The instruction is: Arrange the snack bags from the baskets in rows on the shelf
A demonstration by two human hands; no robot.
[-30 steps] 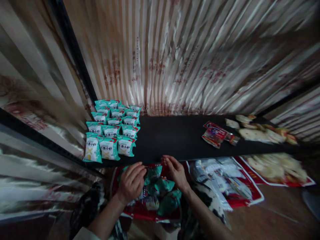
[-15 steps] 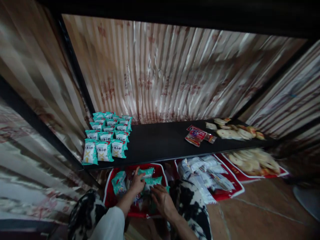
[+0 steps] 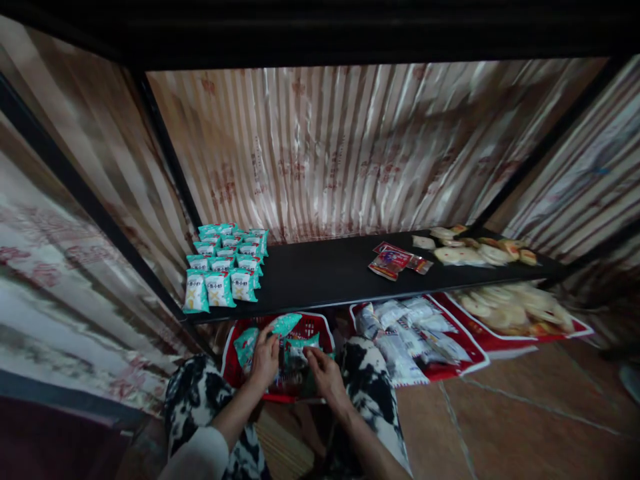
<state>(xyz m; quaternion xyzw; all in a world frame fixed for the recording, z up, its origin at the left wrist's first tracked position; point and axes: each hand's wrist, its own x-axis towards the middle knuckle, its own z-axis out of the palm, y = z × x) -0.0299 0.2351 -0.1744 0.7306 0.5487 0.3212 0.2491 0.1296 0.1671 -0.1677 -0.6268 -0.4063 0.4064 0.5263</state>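
A red basket (image 3: 320,328) of teal snack packets sits on the floor under a black shelf (image 3: 325,273). My left hand (image 3: 263,360) is closed on a teal packet (image 3: 284,324), lifted a little above the basket. My right hand (image 3: 324,373) reaches into the basket with curled fingers on another teal packet (image 3: 303,343). Rows of the same teal packets (image 3: 225,267) stand at the shelf's left end.
Red packets (image 3: 393,261) and pale round snacks (image 3: 475,252) lie on the shelf's right half. Red trays with white packets (image 3: 415,337) and round snacks (image 3: 515,313) rest on the tiled floor to the right. Striped curtain backs the rack. My patterned trousers (image 3: 370,387) flank the basket.
The view has pulled back and up. Both hands dropped from the shelf edge into the basket; my left hand now lifts a teal packet.
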